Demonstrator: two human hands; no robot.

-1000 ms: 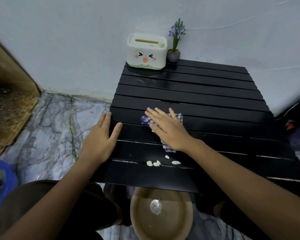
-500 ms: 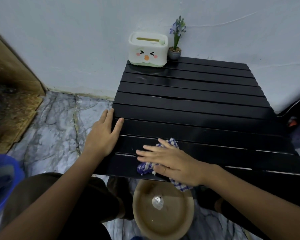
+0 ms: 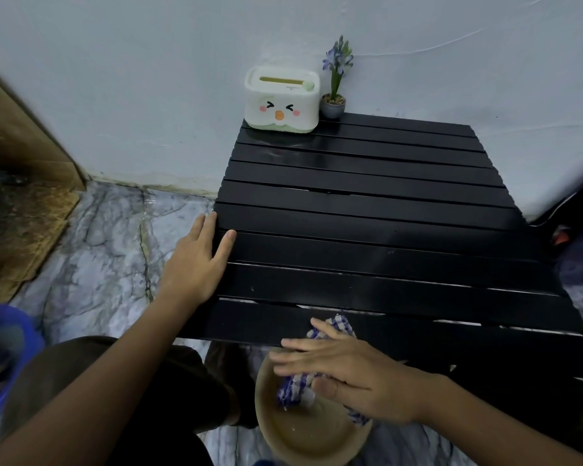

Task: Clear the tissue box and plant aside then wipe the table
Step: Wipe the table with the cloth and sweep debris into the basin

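A low black slatted table stands against the wall. At its far left corner sit a white tissue box with a cartoon face and, just right of it, a small potted plant with purple flowers. My left hand lies flat on the table's left edge, fingers apart. My right hand presses a blue-and-white checked cloth past the table's near edge, over a brown plate below.
The plate sits on the marble floor between my knees. A blue basin is at the lower left, and brown cardboard leans at the left wall. Dark objects lie beside the table's right side.
My right hand has swept the cloth from mid-table toward me and off the near edge, over the plate. The white crumbs near the edge are gone from the table. My left hand stayed put.
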